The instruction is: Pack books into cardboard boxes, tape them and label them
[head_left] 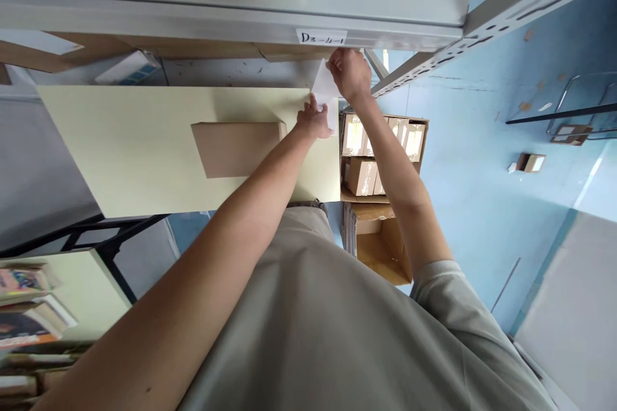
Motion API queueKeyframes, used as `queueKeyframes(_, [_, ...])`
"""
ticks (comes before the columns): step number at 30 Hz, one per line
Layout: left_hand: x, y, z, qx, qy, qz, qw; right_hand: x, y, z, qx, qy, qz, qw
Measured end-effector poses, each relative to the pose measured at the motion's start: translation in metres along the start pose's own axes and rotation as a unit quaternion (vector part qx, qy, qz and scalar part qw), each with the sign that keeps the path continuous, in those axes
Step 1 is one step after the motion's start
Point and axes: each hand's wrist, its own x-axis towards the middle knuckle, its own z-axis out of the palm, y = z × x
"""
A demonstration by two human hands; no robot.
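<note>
I see both hands up at the far right corner of the pale tabletop (120,141), just above centre frame. The right hand (351,74) is closed on the top edge of a small white paper slip (324,87), pinching it just under the lip of the grey metal shelf (231,19). The left hand (313,121) sits just below it, its fingers pressing against the lower part of the same slip; I cannot tell whether it grips the slip or only steadies it. A flat brown cardboard piece (236,149) lies on the tabletop, touching the left wrist. A handwritten label (321,36) is stuck on the shelf edge directly above the hands. Below the tabletop, right of centre, open cartons (380,160) hold small boxes on the blue floor (482,205).
</note>
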Motion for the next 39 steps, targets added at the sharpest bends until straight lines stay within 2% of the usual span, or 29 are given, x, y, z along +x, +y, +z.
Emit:
queueKeyframes(2, [-0.001,0.000,-0.001,0.001,0.000,0.000,1.000,-0.001,-0.010,0.005,-0.055,0.029,0.029,0.998])
queueKeyframes(4, [-0.002,-0.001,-0.003,0.002,-0.002,0.002,1.000,-0.003,-0.021,0.007,-0.088,0.023,0.035,0.995])
queueKeyframes(7, [-0.003,-0.001,-0.006,0.009,-0.017,-0.001,1.000,-0.004,-0.029,-0.001,-0.105,0.031,0.058,0.992])
queueKeyframes(10, [-0.003,-0.002,-0.005,0.018,-0.030,-0.008,0.999,-0.004,-0.024,-0.020,-0.053,0.088,0.097,0.990])
queueKeyframes(13, [-0.001,-0.001,-0.005,0.012,-0.025,-0.002,1.000,-0.009,-0.017,-0.036,0.037,0.111,0.084,0.990])
queueKeyframes(16, [-0.002,0.003,-0.007,-0.006,-0.011,0.005,1.000,-0.029,-0.020,-0.042,0.079,0.118,0.051,0.989])
queueKeyframes(19, [-0.014,0.006,-0.011,-0.044,0.027,0.006,0.999,-0.067,-0.033,-0.042,0.046,0.188,0.042,0.980])
queueKeyframes(21, [-0.033,-0.001,-0.011,-0.113,0.066,0.042,0.991,-0.098,-0.042,-0.041,0.076,0.219,0.020,0.973])
queueKeyframes(23, [-0.064,-0.019,-0.006,-0.230,0.085,0.115,0.963,-0.130,-0.049,-0.039,0.153,0.212,0.017,0.965])
queueKeyframes(26, [-0.128,-0.062,0.010,-0.436,0.047,0.201,0.876,-0.170,-0.055,-0.032,0.277,0.162,0.047,0.946])
queueKeyframes(27, [-0.151,-0.077,0.017,-0.487,0.042,0.204,0.848,-0.180,-0.057,-0.028,0.310,0.142,0.060,0.938])
queueKeyframes(29, [-0.195,-0.103,0.029,-0.567,0.072,0.189,0.799,-0.194,-0.061,-0.017,0.363,0.105,0.090,0.922])
queueKeyframes(31, [-0.229,-0.120,0.038,-0.608,0.110,0.173,0.767,-0.201,-0.066,-0.004,0.395,0.081,0.113,0.908])
queueKeyframes(33, [-0.252,-0.133,0.043,-0.618,0.140,0.164,0.756,-0.203,-0.070,0.010,0.408,0.063,0.118,0.903])
queueKeyframes(36, [-0.269,-0.148,0.046,-0.605,0.172,0.159,0.761,-0.208,-0.080,0.026,0.398,0.046,0.100,0.911])
queueKeyframes(38, [-0.277,-0.157,0.046,-0.597,0.195,0.148,0.764,-0.218,-0.094,0.031,0.372,0.065,0.078,0.923])
queueKeyframes(39, [-0.281,-0.161,0.045,-0.597,0.210,0.138,0.762,-0.225,-0.104,0.034,0.354,0.093,0.062,0.929])
